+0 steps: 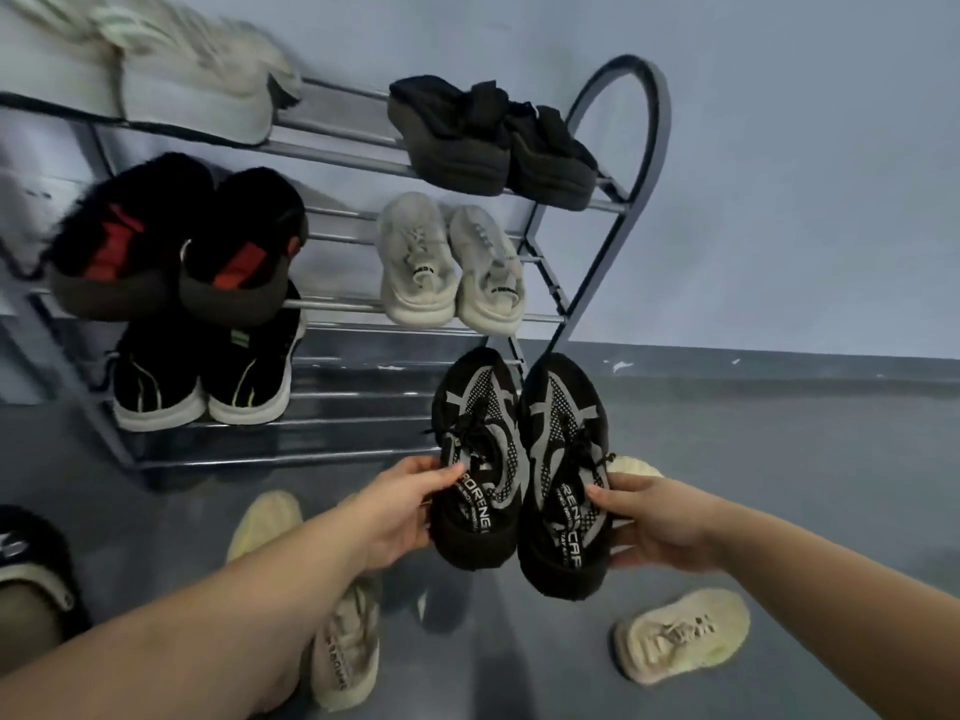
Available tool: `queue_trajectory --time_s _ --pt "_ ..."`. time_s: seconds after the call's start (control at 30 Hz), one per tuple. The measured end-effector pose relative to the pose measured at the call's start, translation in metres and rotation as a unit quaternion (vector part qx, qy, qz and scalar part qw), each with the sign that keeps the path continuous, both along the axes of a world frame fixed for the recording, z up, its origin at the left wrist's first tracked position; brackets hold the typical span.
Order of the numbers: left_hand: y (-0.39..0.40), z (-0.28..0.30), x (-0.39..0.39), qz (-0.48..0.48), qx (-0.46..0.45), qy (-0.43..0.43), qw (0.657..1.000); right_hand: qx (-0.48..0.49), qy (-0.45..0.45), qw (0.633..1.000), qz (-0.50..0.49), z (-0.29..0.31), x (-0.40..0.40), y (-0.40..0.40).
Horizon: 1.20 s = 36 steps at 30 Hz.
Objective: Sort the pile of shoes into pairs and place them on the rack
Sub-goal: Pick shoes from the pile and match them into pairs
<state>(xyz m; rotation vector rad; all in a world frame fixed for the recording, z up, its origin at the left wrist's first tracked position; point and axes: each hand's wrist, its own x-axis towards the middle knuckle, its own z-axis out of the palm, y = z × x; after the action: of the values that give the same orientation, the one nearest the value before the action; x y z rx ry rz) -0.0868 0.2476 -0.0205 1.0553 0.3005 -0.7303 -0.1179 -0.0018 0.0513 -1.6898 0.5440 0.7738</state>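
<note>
The left hand (402,504) has its grip closed on the heel of one black mesh sneaker (478,454), the right hand (652,522) on the other (563,470), side by side just in front of the rack (618,210), at its right end. On the rack sit white sneakers (447,262) and black sandals (493,140). Below the rack, cream shoes (680,634) lie on the floor (779,433).

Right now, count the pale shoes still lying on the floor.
3, perhaps 4: one by the left forearm, one yellowish above it, one at lower right, and a pale bit behind the right hand, mostly hidden.
</note>
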Motion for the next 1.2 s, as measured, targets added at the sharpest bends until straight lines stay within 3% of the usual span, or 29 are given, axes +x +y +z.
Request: queue_trajectory --time_s 0.3,0.57,0.73,0.9,1.2 --pt "0.053 -0.009 0.018 0.076 0.037 0.016 0.996 -0.004 -0.02 0.999 0.036 -0.021 0.038 0.059" --pt "0.06 -0.021 0.068 0.113 0.061 0.016 0.992 -0.016 -0.092 0.995 -0.023 -0.036 0.096 0.084" --pt "0.06 -0.028 0.112 0.121 0.15 -0.02 0.981 -0.01 -0.109 0.992 -0.062 -0.053 0.131 0.092" --pt "0.063 -0.039 0.156 0.093 0.291 -0.094 0.948 -0.042 -0.129 0.985 -0.104 -0.069 0.162 0.093" --pt "0.035 -0.052 0.183 0.128 0.327 -0.132 0.927 -0.15 -0.198 0.958 -0.144 -0.097 0.213 0.084"
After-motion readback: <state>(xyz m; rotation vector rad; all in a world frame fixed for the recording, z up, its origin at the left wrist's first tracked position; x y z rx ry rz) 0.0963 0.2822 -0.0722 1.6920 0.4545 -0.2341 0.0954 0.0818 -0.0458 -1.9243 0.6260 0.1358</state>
